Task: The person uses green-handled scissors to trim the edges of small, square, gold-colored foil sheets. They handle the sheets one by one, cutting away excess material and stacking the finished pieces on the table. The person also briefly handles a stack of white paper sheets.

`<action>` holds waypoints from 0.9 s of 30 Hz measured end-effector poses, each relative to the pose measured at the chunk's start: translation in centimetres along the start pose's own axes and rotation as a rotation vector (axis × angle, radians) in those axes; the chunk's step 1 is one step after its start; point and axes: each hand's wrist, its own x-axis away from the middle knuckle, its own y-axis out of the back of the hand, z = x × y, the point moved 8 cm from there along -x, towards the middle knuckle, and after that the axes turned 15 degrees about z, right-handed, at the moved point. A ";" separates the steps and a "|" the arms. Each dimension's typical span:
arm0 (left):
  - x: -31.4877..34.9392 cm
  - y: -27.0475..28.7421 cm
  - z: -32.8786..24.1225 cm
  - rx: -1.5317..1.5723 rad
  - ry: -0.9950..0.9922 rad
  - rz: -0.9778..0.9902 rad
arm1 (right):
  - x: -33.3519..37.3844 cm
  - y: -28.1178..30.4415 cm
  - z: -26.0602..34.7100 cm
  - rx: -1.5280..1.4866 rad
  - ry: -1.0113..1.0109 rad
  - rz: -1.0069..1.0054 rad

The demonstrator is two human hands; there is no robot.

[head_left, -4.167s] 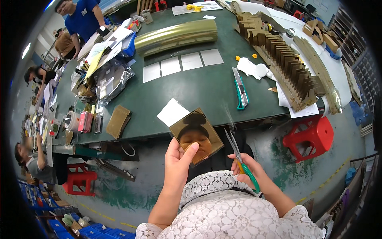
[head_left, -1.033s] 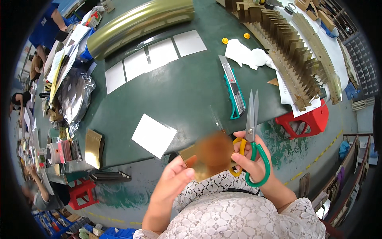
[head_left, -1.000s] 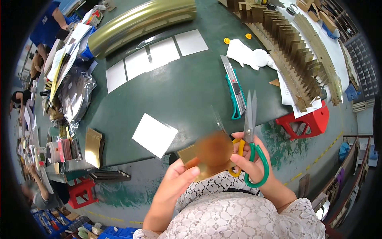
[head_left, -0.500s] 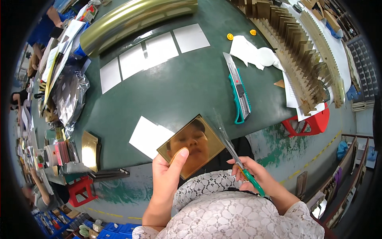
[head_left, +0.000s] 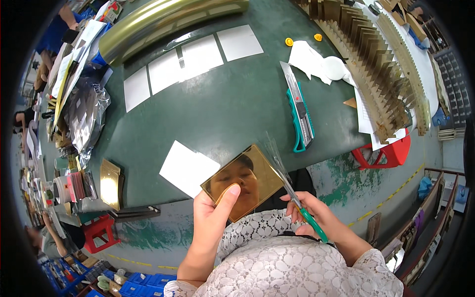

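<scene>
My left hand (head_left: 212, 214) grips a gold mirror-like plate (head_left: 255, 190) by its near left corner, thumb on top. The plate is square-edged, tilted, and shows a reflection. In my right hand (head_left: 316, 210) is a green-handled tool (head_left: 312, 223) with a long thin metal end, which looks blurred. Its metal part lies along the plate's right edge; whether the two touch, I cannot tell. My right fingers wrap round the tool near the handle. A white square sheet (head_left: 185, 168) lies on the green table (head_left: 217, 106), partly behind the plate.
A teal utility knife (head_left: 299, 116) lies on the table to the right. Several white sheets (head_left: 203, 57) sit in a row below a gold film roll (head_left: 163, 29). Slotted racks (head_left: 368, 64) stand far right; gold plates (head_left: 110, 184) are at left. Red stools (head_left: 381, 153) flank the table.
My left hand and the gold plate have moved slightly right, closer to the green-handled tool. The tool has stayed nearly in place in my right hand.
</scene>
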 end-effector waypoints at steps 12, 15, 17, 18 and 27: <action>0.4 -0.1 -0.1 -0.067 0.003 -0.048 | 0.2 -0.1 0.0 -0.002 -0.008 -0.006; 0.5 -0.2 -0.2 -0.082 -0.006 -0.058 | 0.2 -0.1 -0.1 -0.020 -0.003 -0.007; 0.6 -0.3 -0.3 -0.080 -0.013 -0.060 | 0.2 -0.1 -0.4 -0.030 0.003 -0.006; 0.6 -0.3 -0.2 -0.079 -0.013 -0.058 | 0.2 -0.1 -0.5 -0.037 0.004 -0.005; 0.7 -0.1 -0.1 -0.079 -0.007 -0.051 | 0.2 -0.2 -0.6 -0.042 0.021 -0.007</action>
